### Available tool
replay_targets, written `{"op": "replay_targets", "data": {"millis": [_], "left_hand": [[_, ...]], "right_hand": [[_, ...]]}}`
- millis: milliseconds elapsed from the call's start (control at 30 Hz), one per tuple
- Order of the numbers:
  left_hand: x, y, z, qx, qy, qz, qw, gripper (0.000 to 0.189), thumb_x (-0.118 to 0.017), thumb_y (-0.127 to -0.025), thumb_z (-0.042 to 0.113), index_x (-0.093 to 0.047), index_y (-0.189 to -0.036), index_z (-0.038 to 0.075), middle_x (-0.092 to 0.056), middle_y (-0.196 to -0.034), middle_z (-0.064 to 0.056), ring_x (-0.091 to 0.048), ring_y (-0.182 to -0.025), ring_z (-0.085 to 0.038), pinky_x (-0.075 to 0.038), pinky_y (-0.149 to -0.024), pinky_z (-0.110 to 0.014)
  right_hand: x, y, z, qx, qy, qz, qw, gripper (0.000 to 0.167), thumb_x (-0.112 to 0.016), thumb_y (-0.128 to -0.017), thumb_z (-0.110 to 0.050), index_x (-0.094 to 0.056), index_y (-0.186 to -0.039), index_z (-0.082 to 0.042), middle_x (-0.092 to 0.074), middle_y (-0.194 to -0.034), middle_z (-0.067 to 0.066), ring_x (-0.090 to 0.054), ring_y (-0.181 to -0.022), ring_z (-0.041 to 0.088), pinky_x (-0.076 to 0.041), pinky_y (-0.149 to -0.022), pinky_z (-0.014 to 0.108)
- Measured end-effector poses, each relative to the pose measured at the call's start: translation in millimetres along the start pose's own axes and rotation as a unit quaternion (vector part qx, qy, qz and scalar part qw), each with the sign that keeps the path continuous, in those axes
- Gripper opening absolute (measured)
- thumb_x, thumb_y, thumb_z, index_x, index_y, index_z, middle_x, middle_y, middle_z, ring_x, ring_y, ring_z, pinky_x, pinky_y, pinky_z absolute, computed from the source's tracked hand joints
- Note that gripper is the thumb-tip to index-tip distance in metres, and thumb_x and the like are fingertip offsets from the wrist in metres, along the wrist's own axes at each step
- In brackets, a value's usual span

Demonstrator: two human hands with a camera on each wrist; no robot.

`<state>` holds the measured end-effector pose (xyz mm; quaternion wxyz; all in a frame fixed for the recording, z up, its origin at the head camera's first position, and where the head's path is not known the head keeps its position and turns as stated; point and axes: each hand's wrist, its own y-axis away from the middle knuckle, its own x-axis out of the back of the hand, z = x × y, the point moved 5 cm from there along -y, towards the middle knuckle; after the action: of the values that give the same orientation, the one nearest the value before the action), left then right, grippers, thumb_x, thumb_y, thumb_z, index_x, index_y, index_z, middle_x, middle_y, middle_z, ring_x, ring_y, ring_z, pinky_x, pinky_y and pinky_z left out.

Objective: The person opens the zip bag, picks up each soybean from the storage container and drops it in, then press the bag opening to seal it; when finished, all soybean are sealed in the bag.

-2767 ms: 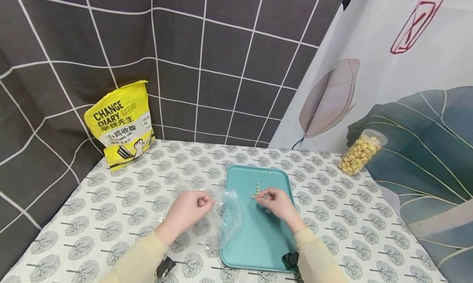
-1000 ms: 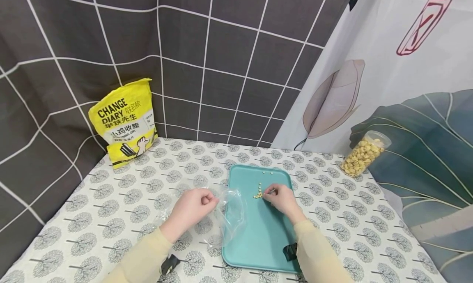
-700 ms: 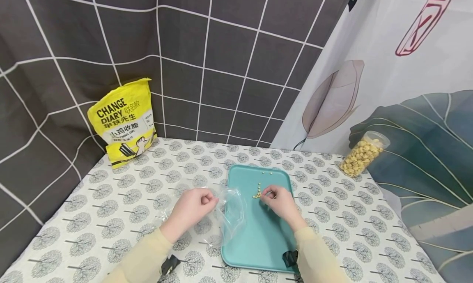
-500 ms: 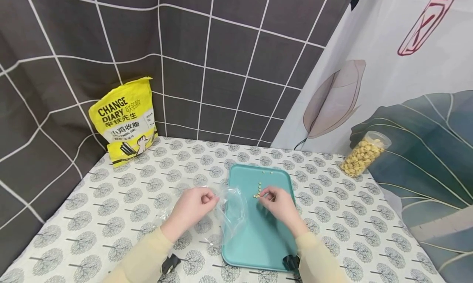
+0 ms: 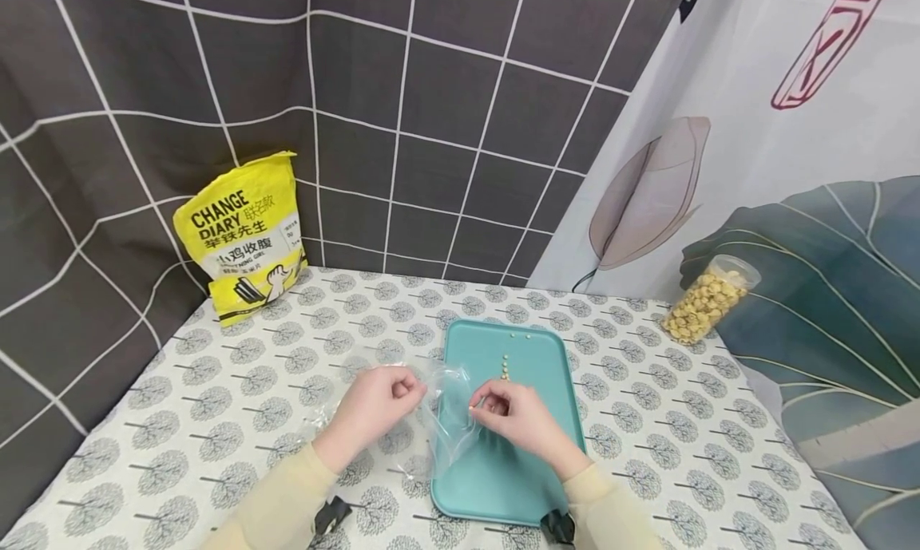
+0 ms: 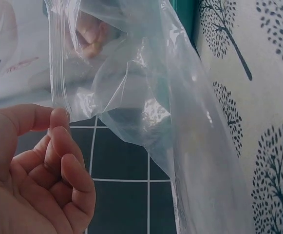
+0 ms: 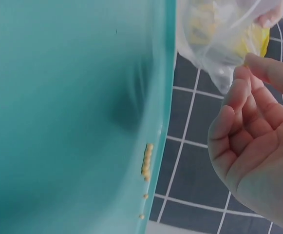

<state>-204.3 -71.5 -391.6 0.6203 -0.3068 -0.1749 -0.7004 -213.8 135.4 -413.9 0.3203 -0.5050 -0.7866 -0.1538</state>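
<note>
Between thumb and fingertips, my left hand (image 5: 377, 398) pinches the edge of a clear zip bag (image 5: 449, 450). The bag's mouth gapes to the right, over the left side of a teal tray (image 5: 510, 494). My right hand (image 5: 521, 418) pinches a small round yellow soybean (image 5: 472, 408) right at that mouth; in the left wrist view the bean (image 6: 94, 48) shows through the film. More soybeans (image 7: 147, 161) lie in a short row on the tray, partly hidden by the right hand in the head view. Two others sit near the tray's far edge.
A yellow snack bag (image 5: 244, 239) stands at the back left against the dark checked curtain (image 5: 359, 151). At the back right leans a clear jar (image 5: 707, 301) of yellow popcorn-like pieces. A tree-patterned cloth (image 5: 316, 334) covers the table.
My right hand picked a soybean from the row on the tray and moved left and nearer, to the bag's mouth. The left hand has stayed in place with the bag.
</note>
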Motion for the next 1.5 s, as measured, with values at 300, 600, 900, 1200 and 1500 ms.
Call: {"op": "replay_targets", "data": {"millis": [300, 600, 900, 1200, 1500], "left_hand": [[-0.3, 0.0, 1.8, -0.006, 0.0, 0.001, 1.0, 0.017, -0.065, -0.087, 0.017, -0.061, -0.071, 0.019, -0.053, -0.06, 0.011, -0.047, -0.056, -0.007, -0.045, -0.057, -0.021], [-1.7, 0.7, 0.9, 0.004, -0.003, -0.003, 1.0, 0.017, -0.065, -0.087, 0.019, -0.061, -0.07, 0.02, -0.052, -0.059, 0.011, -0.047, -0.056, -0.007, -0.044, -0.058, -0.021], [0.1, 1.6, -0.1, 0.007, 0.002, -0.001, 1.0, 0.016, -0.064, -0.087, 0.018, -0.062, -0.072, 0.019, -0.053, -0.061, 0.011, -0.048, -0.058, -0.007, -0.046, -0.06, -0.021], [-0.4, 1.8, -3.7, 0.012, 0.012, -0.005, 0.9998, 0.016, -0.064, -0.087, 0.018, -0.062, -0.071, 0.02, -0.052, -0.059, 0.01, -0.048, -0.055, -0.008, -0.045, -0.058, -0.021], [-2.1, 2.5, -5.9, 0.014, 0.009, -0.004, 0.9999, 0.018, -0.064, -0.087, 0.019, -0.06, -0.07, 0.02, -0.05, -0.058, 0.01, -0.047, -0.056, -0.007, -0.045, -0.06, -0.022]], "right_hand": [[-9.2, -2.6, -7.5, 0.016, -0.014, -0.017, 0.9996, 0.01, -0.072, -0.083, -0.014, -0.066, -0.091, -0.013, -0.058, -0.07, -0.007, -0.049, -0.059, 0.002, -0.045, -0.052, 0.019], [-5.5, -3.2, -0.8, 0.009, -0.024, -0.004, 0.9997, 0.01, -0.071, -0.083, -0.015, -0.066, -0.09, -0.01, -0.06, -0.072, -0.004, -0.051, -0.061, 0.004, -0.045, -0.055, 0.019], [7.9, -7.7, 17.8, -0.036, -0.046, 0.028, 0.9979, 0.012, -0.072, -0.082, -0.014, -0.066, -0.09, -0.008, -0.06, -0.073, -0.002, -0.051, -0.062, 0.006, -0.045, -0.056, 0.018], [22.0, -12.9, 37.6, -0.065, -0.027, 0.071, 0.995, 0.01, -0.073, -0.08, -0.011, -0.066, -0.085, -0.008, -0.058, -0.068, -0.002, -0.048, -0.058, 0.007, -0.042, -0.053, 0.019], [28.5, -14.0, 54.8, -0.109, -0.033, 0.087, 0.9896, 0.011, -0.074, -0.079, -0.009, -0.066, -0.086, -0.007, -0.061, -0.068, 0.0, -0.054, -0.057, 0.011, -0.045, -0.049, 0.022]]}}
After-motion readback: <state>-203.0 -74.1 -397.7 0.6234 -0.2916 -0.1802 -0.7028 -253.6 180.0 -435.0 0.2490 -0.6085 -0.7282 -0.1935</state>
